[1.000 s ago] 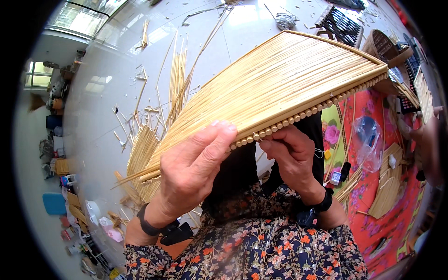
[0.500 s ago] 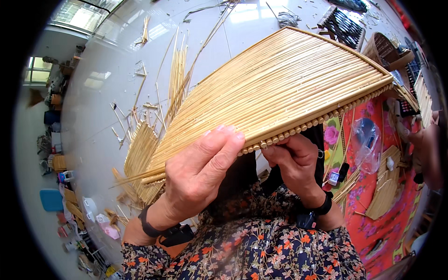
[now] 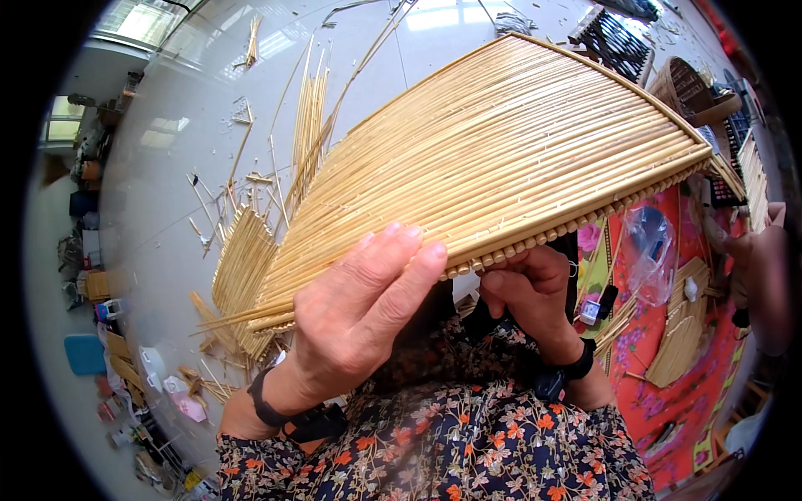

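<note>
Mat (image 3: 501, 142), one. It was built of straight golden stalks laid side by side, flecked with small pale stitches. Thicker stalks bordered its angular outline; round cut ends lined the underside of the near edge. It was held raised, one corner pointing away, stalk tips jutting at left.

"How is the left hand (image 3: 359, 292) posed?"
"Back upward, fingers nearly straight and close together, slanting up and to the right; the thumb is out of sight."
"And the right hand (image 3: 530, 292)?"
"Near it but apart, fingers curled in, thumb pointing toward the left; the fingertips are partly hidden."
"The forearms (image 3: 241, 416)?"
"Both rise from below, angling inward to the wrists (image 3: 294, 380)."
</note>
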Demonstrator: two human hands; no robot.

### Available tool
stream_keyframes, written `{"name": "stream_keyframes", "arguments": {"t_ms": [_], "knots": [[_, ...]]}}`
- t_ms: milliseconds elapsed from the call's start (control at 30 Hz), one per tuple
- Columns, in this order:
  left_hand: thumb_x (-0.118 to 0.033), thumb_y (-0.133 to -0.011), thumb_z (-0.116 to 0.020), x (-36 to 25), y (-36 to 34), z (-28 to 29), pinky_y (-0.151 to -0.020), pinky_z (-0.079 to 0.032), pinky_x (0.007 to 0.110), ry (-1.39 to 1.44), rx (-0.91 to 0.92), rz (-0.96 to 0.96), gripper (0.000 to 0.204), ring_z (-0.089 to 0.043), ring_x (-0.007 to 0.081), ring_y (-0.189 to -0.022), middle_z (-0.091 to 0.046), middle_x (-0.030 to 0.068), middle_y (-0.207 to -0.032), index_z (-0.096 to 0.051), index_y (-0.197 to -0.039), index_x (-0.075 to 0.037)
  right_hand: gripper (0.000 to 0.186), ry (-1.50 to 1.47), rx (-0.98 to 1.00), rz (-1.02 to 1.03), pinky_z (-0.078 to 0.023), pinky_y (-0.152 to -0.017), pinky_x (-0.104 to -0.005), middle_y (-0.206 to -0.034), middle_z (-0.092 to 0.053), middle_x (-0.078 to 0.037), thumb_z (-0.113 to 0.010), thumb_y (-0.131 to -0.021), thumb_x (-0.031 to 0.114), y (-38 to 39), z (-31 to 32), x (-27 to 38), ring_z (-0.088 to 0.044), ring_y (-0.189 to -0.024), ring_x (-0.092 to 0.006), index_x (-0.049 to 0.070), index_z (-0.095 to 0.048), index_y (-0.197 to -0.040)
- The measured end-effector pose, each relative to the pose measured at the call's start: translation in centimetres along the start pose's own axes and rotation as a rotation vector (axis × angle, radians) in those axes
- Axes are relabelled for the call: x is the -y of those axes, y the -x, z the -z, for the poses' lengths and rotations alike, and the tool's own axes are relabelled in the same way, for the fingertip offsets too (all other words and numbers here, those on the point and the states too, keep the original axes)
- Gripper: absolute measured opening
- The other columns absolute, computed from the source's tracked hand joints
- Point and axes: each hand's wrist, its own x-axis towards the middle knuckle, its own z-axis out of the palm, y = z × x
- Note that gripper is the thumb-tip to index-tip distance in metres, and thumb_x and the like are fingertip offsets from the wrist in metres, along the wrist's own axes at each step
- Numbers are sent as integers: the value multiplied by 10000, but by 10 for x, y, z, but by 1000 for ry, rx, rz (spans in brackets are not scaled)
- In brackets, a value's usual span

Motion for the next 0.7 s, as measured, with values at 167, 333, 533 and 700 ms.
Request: {"name": "stream_keyframes", "arguments": {"t_ms": [167,333,533,700], "knots": [[80,-819,-809,-1,-2,1,-917,-651,442,-31,27,-16,381,-775,379,-1052,-767,230,-1136,-754,-1191,17,45,-88,2,-40,-454,-493,-245,-674,-677,-62,-731,-958,-42,0,0,-7,-613,-551,-95,-48,-756,-995],[72,-830,-806,-2,-2,2,-915,-652,445,-19,25,-9,368,-774,384,-1048,-765,234,-1135,-754,-1191,19,56,-143,-2,-42,-457,-500,-244,-677,-682,-59,-720,-973,-18,0,-1,-10,-620,-554,-103,-49,-762,-994],[-54,-849,-739,1,5,-5,-902,-650,463,-39,-3,-46,396,-767,377,-1056,-753,211,-1165,-779,-1243,-40,87,-83,-14,-32,-472,-526,-245,-681,-689,-55,-711,-986,4,1,-8,-6,-623,-566,-101,-50,-772,-1018],[29,-881,-751,-4,-2,0,-924,-657,466,-27,44,-32,278,-777,389,-1038,-761,236,-1130,-773,-1158,22,95,-105,-27,-53,-481,-533,-259,-691,-694,-62,-709,-993,15,2,-8,-8,-631,-576,-113,-47,-771,-1030]]}}
